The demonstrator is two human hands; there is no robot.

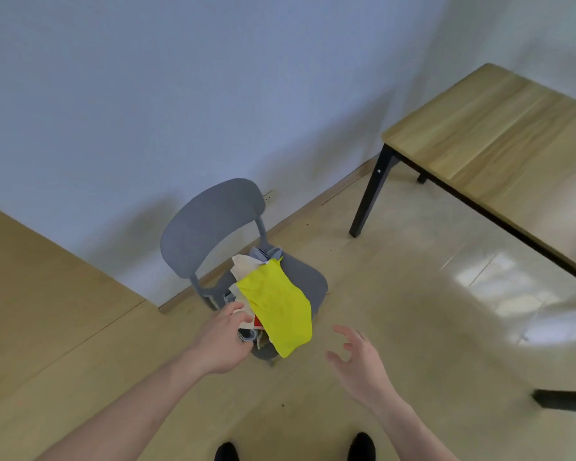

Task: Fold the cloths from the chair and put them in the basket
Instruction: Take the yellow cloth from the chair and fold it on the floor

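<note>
Shoes [226, 452] planted; your left hand [218, 341] fingers reach cloth pile [273, 304] edge — grip unclear; right hand [356, 357] spread, empty — yank could spill pile off chair [213, 227].

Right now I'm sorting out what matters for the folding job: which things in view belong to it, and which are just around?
Part of the job:
- grey chair
- cloth pile on its seat, yellow cloth on top
- left hand, touching the pile's near edge
- right hand, open beside the chair

Just around:
- wooden table
- wall socket

No basket is in view.
</note>
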